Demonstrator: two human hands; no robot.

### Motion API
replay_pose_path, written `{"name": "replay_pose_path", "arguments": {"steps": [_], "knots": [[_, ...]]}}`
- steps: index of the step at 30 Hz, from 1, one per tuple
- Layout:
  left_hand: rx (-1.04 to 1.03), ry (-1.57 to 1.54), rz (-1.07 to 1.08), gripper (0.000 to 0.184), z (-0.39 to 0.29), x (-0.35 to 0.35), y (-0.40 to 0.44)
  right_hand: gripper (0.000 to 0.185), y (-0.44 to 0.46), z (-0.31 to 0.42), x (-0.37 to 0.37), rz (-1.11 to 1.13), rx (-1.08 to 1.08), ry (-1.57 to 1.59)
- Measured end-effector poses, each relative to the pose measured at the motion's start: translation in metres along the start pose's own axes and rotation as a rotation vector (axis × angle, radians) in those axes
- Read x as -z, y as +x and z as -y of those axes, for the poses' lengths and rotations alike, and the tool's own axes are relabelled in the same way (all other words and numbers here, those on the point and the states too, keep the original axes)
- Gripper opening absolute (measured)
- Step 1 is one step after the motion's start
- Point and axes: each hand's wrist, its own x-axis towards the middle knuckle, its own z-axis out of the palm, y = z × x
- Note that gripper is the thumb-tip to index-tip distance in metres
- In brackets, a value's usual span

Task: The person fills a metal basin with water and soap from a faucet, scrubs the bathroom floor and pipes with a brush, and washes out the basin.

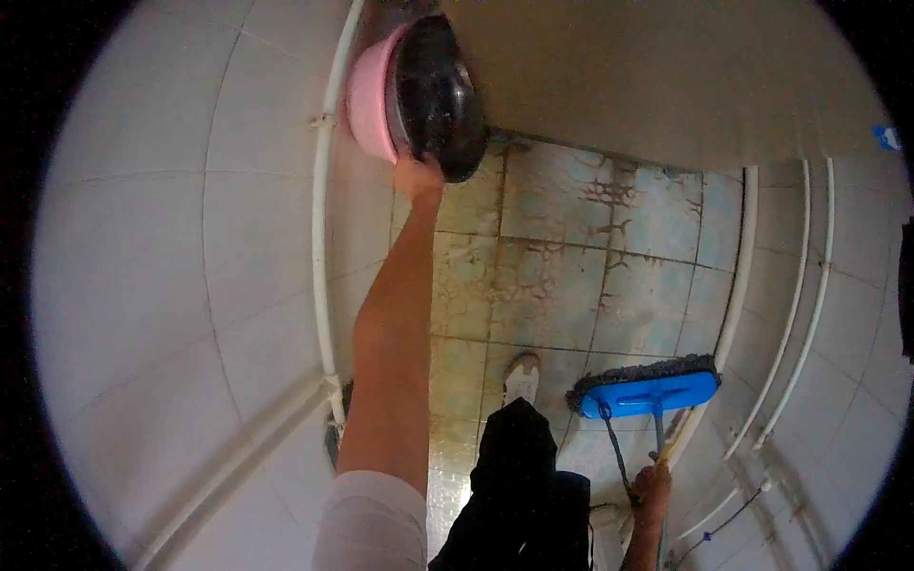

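Note:
My left hand [419, 179] reaches far forward on a straight arm, its fingers closed on the rims of two basins. One is a pink basin [369, 95]; nested against it is a black basin [440, 100], both tipped on their sides by the left wall. Low on the right, my right hand [652, 483] is wrapped round the handle of a flat mop. The mop's blue head [652, 393] with dark grey fringe faces up, near the right wall. A yellow stick [681, 436] and a dark strap [614, 443] run close to that hand; whether it grips them too is unclear.
The tiled floor [552, 285] has brown stains and looks wet in places. White pipes run along the left wall [326, 238] and right wall [795, 314]. A brownish panel [666, 76] closes off the far end. My shoe [522, 378] stands mid-floor.

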Motion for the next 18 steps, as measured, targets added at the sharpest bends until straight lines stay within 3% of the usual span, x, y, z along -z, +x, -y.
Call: {"name": "replay_pose_path", "arguments": {"steps": [4,6,8,10,14,16,18], "knots": [[-0.087,-0.023,-0.08,0.022,-0.036,0.032,-0.014,0.035,-0.036,0.041,-0.053,0.154,0.044,-0.164],[-0.104,0.001,-0.101,0.021,-0.053,0.054,-0.022,0.027,-0.065,0.075,-0.1,-0.044,-0.128,0.167],[-0.122,0.033,-0.117,0.021,-0.068,0.083,-0.029,0.028,-0.083,0.084,-0.12,-0.093,-0.115,0.148],[-0.021,0.139,-0.026,0.017,-0.09,0.111,-0.033,0.031,-0.097,0.094,-0.115,-0.054,-0.069,0.04],[-0.011,0.066,-0.014,0.017,-0.125,0.187,-0.049,0.031,-0.135,0.093,-0.108,-0.073,-0.068,0.075],[0.132,0.068,-0.05,0.022,-0.156,0.251,-0.082,0.031,-0.161,0.079,-0.091,0.105,0.071,0.208],[0.257,-0.032,0.008,0.026,-0.157,0.286,-0.12,0.032,-0.206,0.083,-0.099,0.033,0.065,0.196]]}}
